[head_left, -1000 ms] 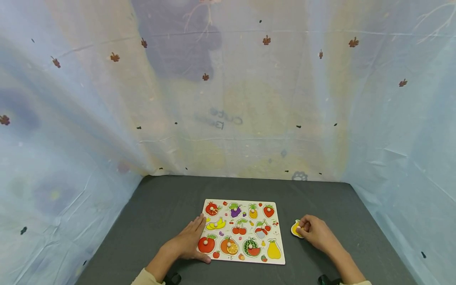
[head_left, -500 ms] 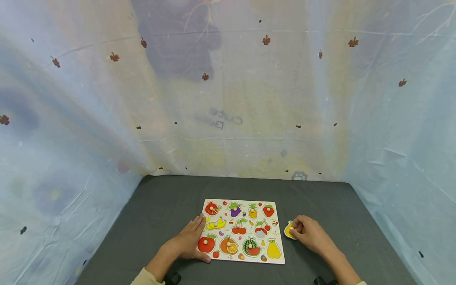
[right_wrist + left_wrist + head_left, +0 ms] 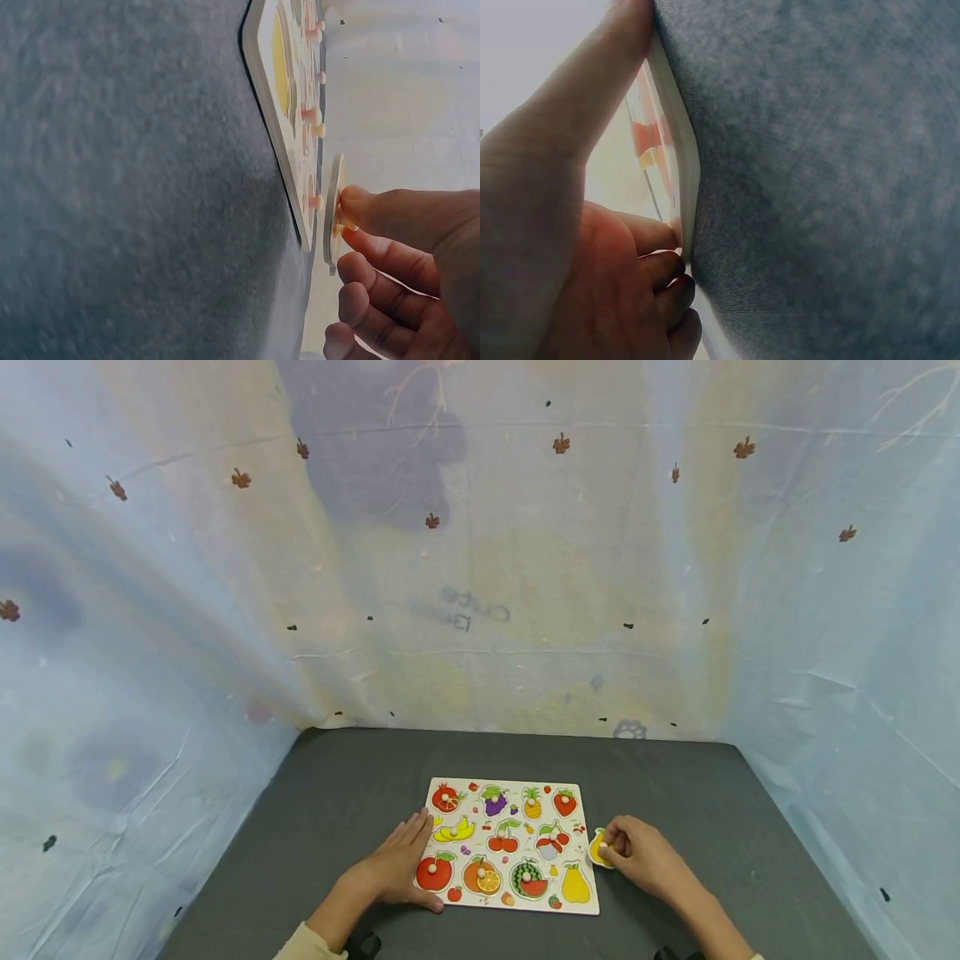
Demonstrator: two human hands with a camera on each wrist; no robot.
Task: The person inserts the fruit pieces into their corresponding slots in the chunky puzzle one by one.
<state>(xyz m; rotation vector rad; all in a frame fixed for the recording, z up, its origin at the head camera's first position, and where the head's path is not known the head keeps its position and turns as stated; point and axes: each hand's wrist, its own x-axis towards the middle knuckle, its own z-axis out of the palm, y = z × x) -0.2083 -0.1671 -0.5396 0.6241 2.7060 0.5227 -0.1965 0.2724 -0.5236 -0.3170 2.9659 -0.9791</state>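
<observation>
A white puzzle board (image 3: 517, 852) with colourful fruit pictures lies on the dark grey cloth. My left hand (image 3: 397, 866) rests against its left edge with fingers extended, the thumb at the front left corner. From the left wrist view, those fingers (image 3: 660, 270) meet the rim of the board. Thumb and forefinger of my right hand (image 3: 645, 857) pinch the small knob of a yellow pear puzzle piece (image 3: 597, 850) right at the board's right edge. The right wrist view has this pear piece (image 3: 335, 214) raised off the cloth, edge-on. A yellow pear-shaped spot (image 3: 576, 887) fills the front right corner of the board.
Knobbed fruit pieces sit in the board, among them an apple (image 3: 435, 874), an orange (image 3: 482, 880) and a watermelon (image 3: 530, 882). Grey cloth (image 3: 360, 760) surrounds the board. Pale patterned curtains (image 3: 480, 568) hang at the back and both sides.
My right hand has carried the pear piece leftward, from apart from the board to its right edge. The left hand and the board stay in place.
</observation>
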